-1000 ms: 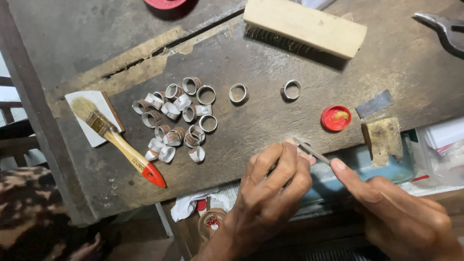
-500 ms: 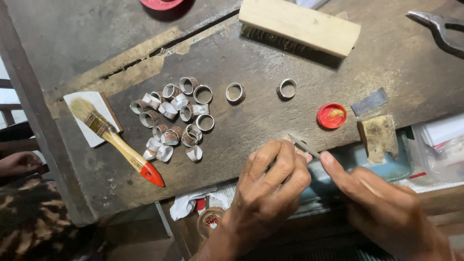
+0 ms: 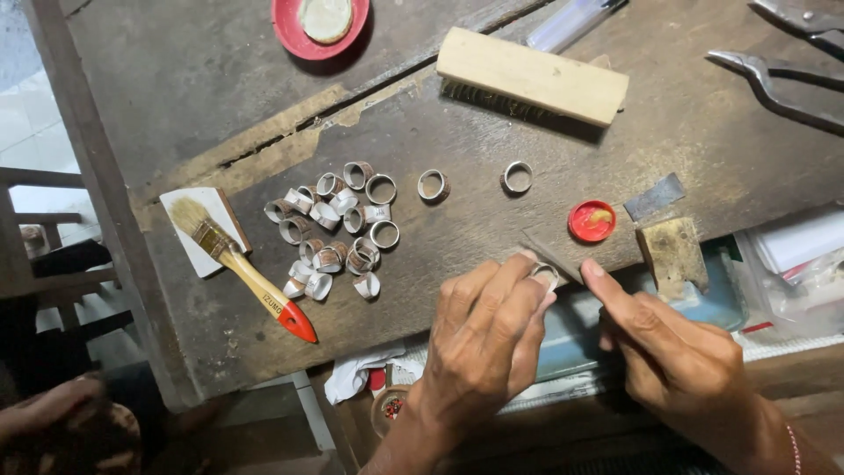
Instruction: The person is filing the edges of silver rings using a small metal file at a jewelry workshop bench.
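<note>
A dark, scarred wooden workbench (image 3: pixel 703 141) fills the view from my head, its near edge running above a pale tiled floor (image 3: pixel 35 132) at the far left. At that near edge my left hand (image 3: pixel 483 339) pinches a small metal ring (image 3: pixel 545 275) between curled fingertips, fingers pressed together around it. My right hand (image 3: pixel 668 347) is closed on a thin file (image 3: pixel 549 255), forefinger laid along it, its tip resting against the ring. Beyond my hands lies a heap of similar rings (image 3: pixel 338 229), with two single rings (image 3: pixel 432 185) apart to its right. A red-tipped paintbrush (image 3: pixel 242 268) rests left of the heap, bristles on a white card (image 3: pixel 198 229). A small red cap (image 3: pixel 591 221) and a wooden block (image 3: pixel 675 255) sit just past my right forefinger. Farther back are a wooden-backed brush (image 3: pixel 532 75), a red dish (image 3: pixel 321 26) and metal pliers (image 3: pixel 782 75).
</note>
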